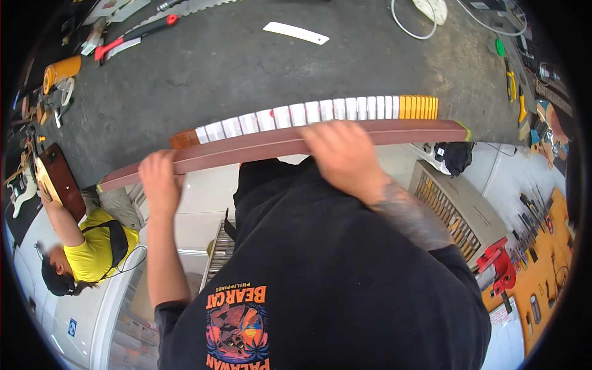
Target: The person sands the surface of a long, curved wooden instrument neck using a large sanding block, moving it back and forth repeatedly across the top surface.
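From afar, my left hand (pixel 159 176) grips the long reddish-brown wooden bar (pixel 246 148) along the dark-grey tabletop (pixel 370 68), right hand (pixel 342 151) atop it, grip unclear; the white-and-yellow block row (pixel 296 115) looks arranged, the bar's handling unfinished.

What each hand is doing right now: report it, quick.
Left hand: closed, holding the long reddish-brown bar.
Right hand: over the same bar; grip partly hidden, so cannot tell whether closed.
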`<state>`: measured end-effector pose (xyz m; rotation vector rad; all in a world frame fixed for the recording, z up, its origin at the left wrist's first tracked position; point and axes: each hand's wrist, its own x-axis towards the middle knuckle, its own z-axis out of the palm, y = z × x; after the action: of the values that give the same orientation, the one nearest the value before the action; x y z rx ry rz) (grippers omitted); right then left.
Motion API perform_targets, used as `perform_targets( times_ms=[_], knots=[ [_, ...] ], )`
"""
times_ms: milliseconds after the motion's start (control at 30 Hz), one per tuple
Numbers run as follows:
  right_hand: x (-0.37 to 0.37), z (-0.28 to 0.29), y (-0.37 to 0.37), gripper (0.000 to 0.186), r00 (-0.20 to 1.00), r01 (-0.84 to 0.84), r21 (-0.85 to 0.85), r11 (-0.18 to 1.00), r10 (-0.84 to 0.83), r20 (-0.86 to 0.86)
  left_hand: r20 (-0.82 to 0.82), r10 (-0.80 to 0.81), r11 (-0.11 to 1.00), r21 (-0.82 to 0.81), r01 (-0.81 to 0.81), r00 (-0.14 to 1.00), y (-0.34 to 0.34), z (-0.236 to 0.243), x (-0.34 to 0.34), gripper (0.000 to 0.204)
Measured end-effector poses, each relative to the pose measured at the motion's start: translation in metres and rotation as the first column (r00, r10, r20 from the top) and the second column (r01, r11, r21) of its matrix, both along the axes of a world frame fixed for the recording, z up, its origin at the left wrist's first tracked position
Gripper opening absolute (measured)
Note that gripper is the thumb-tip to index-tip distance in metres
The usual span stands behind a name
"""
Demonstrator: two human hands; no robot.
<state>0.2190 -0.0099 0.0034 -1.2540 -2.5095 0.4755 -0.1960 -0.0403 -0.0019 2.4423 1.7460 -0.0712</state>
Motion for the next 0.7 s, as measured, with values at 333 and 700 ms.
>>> perform_targets(
  times_ms=[333,700],
  knots=[
    [0.164,0.017,0.016,0.043,0.992,0.070,0.011,0.998,-0.070,0.101,0.172,-0.158,0.987,0.023,0.156,0.972,0.024,0.005,0.178,0.037],
    [0.062,0.002,0.012,0.036,1.000,0.006,-0.034,0.999,-0.006,-0.025,0.051,-0.054,0.998,-0.018,0.055,0.997,0.003,-0.004,0.052,0.057]
  ],
)
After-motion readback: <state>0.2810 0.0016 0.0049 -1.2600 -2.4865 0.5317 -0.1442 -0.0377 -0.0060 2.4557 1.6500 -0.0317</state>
